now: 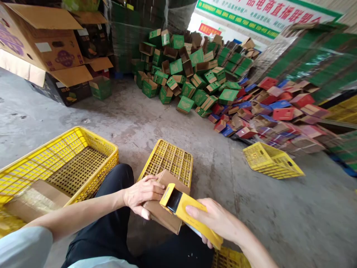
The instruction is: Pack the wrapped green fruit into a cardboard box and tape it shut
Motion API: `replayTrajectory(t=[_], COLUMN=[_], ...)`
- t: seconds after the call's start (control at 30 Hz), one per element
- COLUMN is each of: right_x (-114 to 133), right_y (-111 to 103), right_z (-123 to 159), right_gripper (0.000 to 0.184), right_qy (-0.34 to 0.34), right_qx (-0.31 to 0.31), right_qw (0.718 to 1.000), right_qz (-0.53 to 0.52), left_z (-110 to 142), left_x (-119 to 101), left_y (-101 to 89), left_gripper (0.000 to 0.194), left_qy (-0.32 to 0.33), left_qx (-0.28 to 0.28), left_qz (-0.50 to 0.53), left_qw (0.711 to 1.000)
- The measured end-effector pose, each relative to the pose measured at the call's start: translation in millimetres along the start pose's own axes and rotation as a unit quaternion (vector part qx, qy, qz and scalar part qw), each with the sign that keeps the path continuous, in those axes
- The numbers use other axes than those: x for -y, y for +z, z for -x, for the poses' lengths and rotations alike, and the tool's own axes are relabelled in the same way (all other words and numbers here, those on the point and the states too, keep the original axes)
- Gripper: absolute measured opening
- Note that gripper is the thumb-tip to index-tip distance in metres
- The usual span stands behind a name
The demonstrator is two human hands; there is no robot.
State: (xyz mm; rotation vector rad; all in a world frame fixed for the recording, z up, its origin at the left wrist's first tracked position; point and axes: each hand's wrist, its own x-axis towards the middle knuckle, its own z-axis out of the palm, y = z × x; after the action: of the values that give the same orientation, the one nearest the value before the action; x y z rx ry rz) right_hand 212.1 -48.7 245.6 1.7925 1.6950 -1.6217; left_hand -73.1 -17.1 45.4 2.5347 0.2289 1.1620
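Note:
My left hand (143, 193) grips a small brown cardboard box (164, 214) in front of my knees, fingers over its top and thumb at its near side. The box is held tilted, partly hiding an upturned yellow plastic crate (171, 158) behind it. In my right hand (214, 219) is a long, slim yellow box (192, 212) with a dark section near its far end. That end overlaps the cardboard box in view; whether the two touch I cannot tell. Something white shows just under the yellow box, too hidden to name.
At left stands a large yellow crate (97, 163) with a taped carton (36, 197) inside. Another yellow crate (267, 158) lies on the floor to the right. Heaps of green boxes (185, 104) and red and blue boxes (283, 113) lie ahead. Big cartons (52, 44) are stacked at upper left.

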Motion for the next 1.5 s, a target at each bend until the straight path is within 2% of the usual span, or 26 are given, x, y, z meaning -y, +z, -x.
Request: replayTrajectory(t=[0.13, 0.3, 0.5, 0.63, 0.83, 1.03, 1.23, 1.5], right_x=[-17, -36, -34, -36, -42, -58, -81, -75], right_y=[-6, -14, -15, -17, -14, -12, -18, -16], right_z=[13, 23, 18, 15, 14, 15, 23, 18], right_gripper=[0.067, 0.070, 0.071, 0.070, 0.072, 0.074, 0.081, 0.074], right_qy=[0.025, 0.072, 0.080, 0.076, 0.058, 0.031, 0.069, 0.053], right_qx=[-0.015, -0.037, -0.025, -0.018, -0.018, 0.001, -0.007, -0.005], right_qw=[1.000, 0.997, 0.996, 0.997, 0.998, 0.999, 0.995, 0.997], right_qz=[0.003, -0.005, -0.008, 0.000, -0.001, -0.040, -0.065, -0.054], left_z=[8, 3, -3, -23, -63, -64, -61, -72], left_x=[5, 3, -6, -22, -47, -45, -41, -53], left_y=[3.6, 3.5, -20.2, -36.5, -30.7, -29.0, -28.1, -33.4], left_gripper=[0.076, 0.069, 0.071, 0.076, 0.090, 0.091, 0.089, 0.088], left_qy=[0.000, 0.009, -0.021, -0.038, -0.032, -0.051, -0.051, -0.052], left_qx=[-0.035, -0.044, 0.045, 0.094, 0.170, 0.168, 0.161, 0.203], left_qz=[-0.030, -0.005, -0.006, -0.011, -0.016, 0.012, 0.017, -0.004], left_qw=[0.999, 0.999, 0.999, 0.995, 0.985, 0.984, 0.986, 0.978])
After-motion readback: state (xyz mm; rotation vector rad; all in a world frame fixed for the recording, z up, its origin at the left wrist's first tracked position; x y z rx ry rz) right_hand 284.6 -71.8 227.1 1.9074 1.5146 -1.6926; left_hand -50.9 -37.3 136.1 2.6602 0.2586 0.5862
